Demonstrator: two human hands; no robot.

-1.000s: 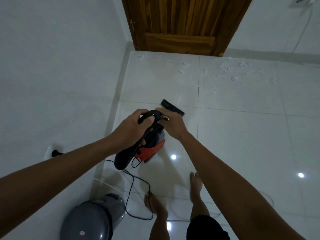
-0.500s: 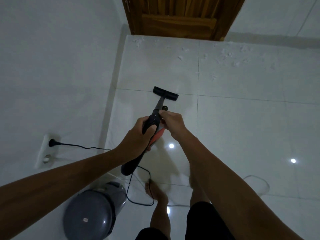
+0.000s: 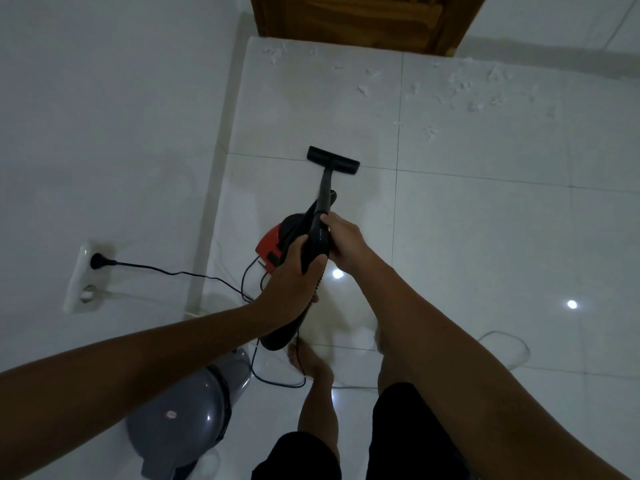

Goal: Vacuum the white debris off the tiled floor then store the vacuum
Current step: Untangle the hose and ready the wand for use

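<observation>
Hands: left hand [image 3: 294, 271] and right hand [image 3: 343, 242] are both gripping the vacuum [image 3: 311, 237] handle.
Hidden: the door [image 3: 356, 19] is running off the frame's top.
Floor: white debris [image 3: 460, 88] is lying upper right on the tiled floor [image 3: 485, 220].

Your forearms are bare, with no sleeves, watch or rings showing on the left hand [image 3: 289, 282] or right hand [image 3: 346, 242]. You wear black shorts [image 3: 346, 452], and your feet [image 3: 311, 365] are bare.

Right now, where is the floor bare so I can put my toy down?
Bare tiles lie right of the right hand, below the debris. Crowded: the cord, the grey appliance and feet near the left wall.
</observation>
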